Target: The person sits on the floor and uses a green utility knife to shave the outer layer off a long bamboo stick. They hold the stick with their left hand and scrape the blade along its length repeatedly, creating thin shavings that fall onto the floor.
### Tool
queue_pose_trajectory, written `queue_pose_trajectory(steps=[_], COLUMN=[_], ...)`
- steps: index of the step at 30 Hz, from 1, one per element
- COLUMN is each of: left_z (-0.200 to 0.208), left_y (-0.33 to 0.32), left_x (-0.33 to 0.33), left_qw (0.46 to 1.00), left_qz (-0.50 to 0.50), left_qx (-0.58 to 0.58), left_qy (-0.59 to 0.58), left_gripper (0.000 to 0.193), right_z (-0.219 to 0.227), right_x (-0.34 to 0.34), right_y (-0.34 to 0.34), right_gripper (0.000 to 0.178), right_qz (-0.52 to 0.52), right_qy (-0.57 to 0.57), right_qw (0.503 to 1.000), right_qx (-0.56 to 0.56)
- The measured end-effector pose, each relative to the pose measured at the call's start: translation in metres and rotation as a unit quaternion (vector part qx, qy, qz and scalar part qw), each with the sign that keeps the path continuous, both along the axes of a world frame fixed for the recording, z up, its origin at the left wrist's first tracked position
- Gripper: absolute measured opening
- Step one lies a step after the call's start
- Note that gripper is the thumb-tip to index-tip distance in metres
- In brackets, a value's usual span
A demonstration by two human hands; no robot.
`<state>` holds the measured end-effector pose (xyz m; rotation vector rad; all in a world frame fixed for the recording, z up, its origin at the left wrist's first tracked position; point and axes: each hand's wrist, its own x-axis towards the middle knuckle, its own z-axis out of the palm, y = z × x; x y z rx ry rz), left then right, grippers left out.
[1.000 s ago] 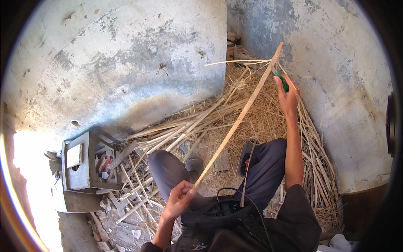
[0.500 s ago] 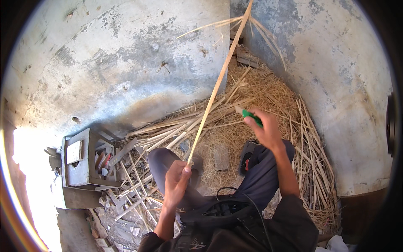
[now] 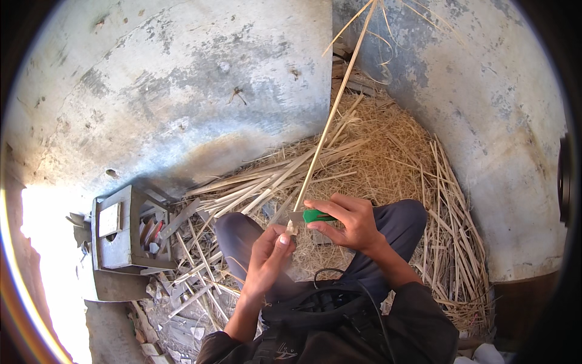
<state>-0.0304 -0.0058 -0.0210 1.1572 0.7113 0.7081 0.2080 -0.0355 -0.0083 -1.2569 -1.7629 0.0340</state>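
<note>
My left hand (image 3: 270, 255) is closed around the lower end of a long, pale wooden strip (image 3: 330, 118). From there the strip slants up and away to the right, with thin loose slivers fanning out at its far end. In my right hand (image 3: 351, 224) is a knife with a green handle (image 3: 316, 216), gripped between thumb and fingers. Its short blade (image 3: 295, 216) lies across the strip just above my left fingers. Whether the blade cuts into the wood cannot be made out.
Split strips (image 3: 267, 185) lie in a pile ahead on the left, and more line the right side (image 3: 454, 242). Straw-like shavings (image 3: 382, 136) cover the floor between my legs and the walls. A grey wooden box (image 3: 118, 227) with odds and ends stands at left.
My right hand has come down and left, bringing the knife from the air onto the strip. My left hand has shifted slightly right, and the strip's far end has swung right.
</note>
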Motion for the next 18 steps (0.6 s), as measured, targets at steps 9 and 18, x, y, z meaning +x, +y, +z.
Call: queue_pose_trajectory(steps=[9,18], left_z=[0.0072,0.0104], left_y=[-0.0022,-0.0074], left_x=[0.0019,0.0045], left_qw=[0.999,0.999], left_qz=[0.009,0.022], left_qx=[-0.005,0.014], left_qy=[-0.032,-0.02], left_gripper=[0.025,0.025], right_z=[-0.0033,-0.0035], right_x=[-0.0034,-0.0002], right_y=[0.0,-0.0044], right_gripper=[0.036,0.04], right_qz=[-0.014,-0.01], right_qy=[0.003,-0.026], right_qw=[0.999,0.999], right_qx=[0.034,0.046])
